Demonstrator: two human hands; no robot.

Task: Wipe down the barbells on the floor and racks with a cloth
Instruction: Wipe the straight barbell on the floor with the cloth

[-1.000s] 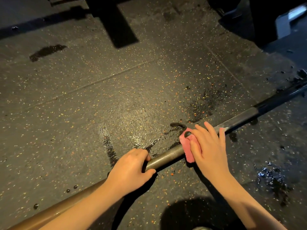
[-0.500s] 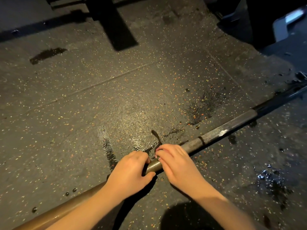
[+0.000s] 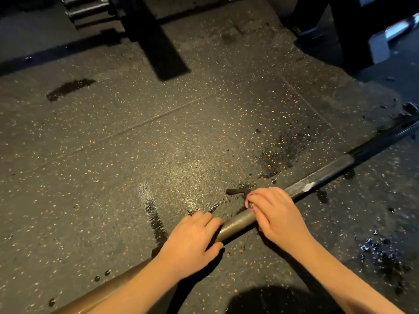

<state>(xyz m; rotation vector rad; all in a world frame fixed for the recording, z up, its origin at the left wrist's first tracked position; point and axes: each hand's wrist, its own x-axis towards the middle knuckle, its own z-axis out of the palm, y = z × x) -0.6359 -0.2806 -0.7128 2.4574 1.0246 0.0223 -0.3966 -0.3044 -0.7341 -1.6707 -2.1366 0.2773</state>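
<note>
1 barbell (image 3: 238, 219) lies on the speckled rubber floor (image 3: 136, 155), running at a slant from the near left corner to the right edge. The part near the hands is knurled and brownish. Farther right it turns grey, then black.

2 bare hands are on it. The left hand (image 3: 192, 242) grips the bar from above, fingers curled over the top and thumb tucked under the near side. The right hand (image 3: 275, 214) is just beside it along the bar, with a short bare stretch of knurling between them. Its fingers are curled round the bar and over 1 pink cloth (image 3: 246, 200), of which only a thin edge shows at the fingertips.

0.5 s ago the right hand was touching the left; it has since slid a little toward the right edge. The left hand has stayed put.

1 small dark strip (image 3: 235, 191) lies on the floor just beyond the right hand. There are wet patches around the bar, and 1 long wet streak (image 3: 70, 88) toward the far left. At the far edge stands a dark rack base (image 3: 158, 46), with 2 round metal bars (image 3: 88, 11) at the far left corner.
</note>
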